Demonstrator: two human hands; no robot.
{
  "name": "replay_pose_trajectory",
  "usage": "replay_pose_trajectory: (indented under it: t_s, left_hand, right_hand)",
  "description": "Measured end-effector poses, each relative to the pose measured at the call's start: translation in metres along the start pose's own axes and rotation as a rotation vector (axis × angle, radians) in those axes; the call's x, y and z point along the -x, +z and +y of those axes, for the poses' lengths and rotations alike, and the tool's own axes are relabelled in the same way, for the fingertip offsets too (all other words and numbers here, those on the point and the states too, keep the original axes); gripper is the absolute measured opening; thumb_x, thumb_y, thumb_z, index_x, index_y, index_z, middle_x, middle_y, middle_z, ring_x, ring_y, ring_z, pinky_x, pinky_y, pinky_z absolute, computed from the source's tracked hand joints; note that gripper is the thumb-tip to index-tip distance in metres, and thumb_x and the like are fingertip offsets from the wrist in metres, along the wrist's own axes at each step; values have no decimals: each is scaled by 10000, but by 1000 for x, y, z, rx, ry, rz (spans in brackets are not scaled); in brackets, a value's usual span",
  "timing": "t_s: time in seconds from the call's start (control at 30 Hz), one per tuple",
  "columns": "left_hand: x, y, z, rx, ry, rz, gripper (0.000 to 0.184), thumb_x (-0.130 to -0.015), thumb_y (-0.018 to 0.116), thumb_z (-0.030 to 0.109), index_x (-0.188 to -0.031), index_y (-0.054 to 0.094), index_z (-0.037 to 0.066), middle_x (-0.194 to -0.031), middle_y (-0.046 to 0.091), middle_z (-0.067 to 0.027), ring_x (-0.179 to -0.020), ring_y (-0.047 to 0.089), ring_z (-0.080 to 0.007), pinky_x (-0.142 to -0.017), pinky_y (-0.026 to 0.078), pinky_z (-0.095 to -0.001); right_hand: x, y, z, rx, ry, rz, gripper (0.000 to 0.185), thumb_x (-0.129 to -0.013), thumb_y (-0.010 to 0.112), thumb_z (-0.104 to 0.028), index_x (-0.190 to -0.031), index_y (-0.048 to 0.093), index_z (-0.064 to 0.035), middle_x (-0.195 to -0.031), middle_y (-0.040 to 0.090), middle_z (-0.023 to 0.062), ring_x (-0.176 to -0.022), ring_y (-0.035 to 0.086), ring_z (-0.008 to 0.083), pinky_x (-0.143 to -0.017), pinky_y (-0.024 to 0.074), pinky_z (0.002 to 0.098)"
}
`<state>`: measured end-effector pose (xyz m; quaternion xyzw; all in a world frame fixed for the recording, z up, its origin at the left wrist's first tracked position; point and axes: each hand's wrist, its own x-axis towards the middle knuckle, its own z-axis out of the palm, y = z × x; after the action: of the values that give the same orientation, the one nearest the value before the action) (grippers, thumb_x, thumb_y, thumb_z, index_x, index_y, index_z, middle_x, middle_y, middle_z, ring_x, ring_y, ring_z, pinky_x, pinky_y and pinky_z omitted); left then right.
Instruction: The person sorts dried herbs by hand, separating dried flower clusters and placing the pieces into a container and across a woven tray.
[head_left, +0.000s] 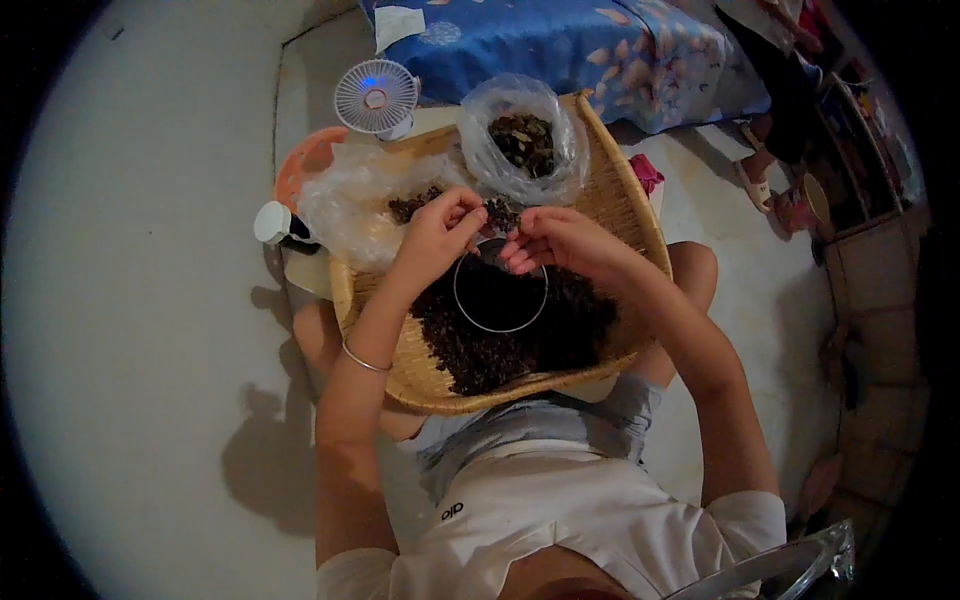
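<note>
A clump of dark, dried plant material [502,214] is pinched between the fingertips of my left hand [445,232] and my right hand [562,242]. Just below it stands a round bowl [513,330] with a thin shiny rim and a dark inside. The bowl sits in a wide woven bamboo tray [622,205] across my legs. Loose dark pieces [480,362] are heaped around the bowl. Behind my left hand lies an open clear plastic bag [345,205] with more dark clumps. A second clear bag [572,150] holds brownish-green leafy pieces [525,142] at the tray's far side.
At the far left are a small white fan [376,97], an orange plastic chair or stool [296,165] and a white-lidded jar [271,222]. A blue floral cover [560,50] hangs behind. At right, a person's slippered foot [755,185] stands near a pinkish bin [803,207].
</note>
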<state>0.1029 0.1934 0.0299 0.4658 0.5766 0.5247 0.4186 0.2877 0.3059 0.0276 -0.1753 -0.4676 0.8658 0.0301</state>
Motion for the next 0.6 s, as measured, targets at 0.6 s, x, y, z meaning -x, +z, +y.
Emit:
replay_pose_trajectory:
  t_s: [0.6]
  left_hand:
    - [2, 3, 0, -108, -23, -62, 186, -861, 559, 180, -961, 565, 22, -841, 575, -20, -726, 549, -96, -572, 499, -249]
  right_hand:
    - [10, 20, -8, 187, -90, 183, 426, -834, 602, -180, -1187, 456, 6, -1009, 575, 102, -913, 580, 180, -831, 458, 290]
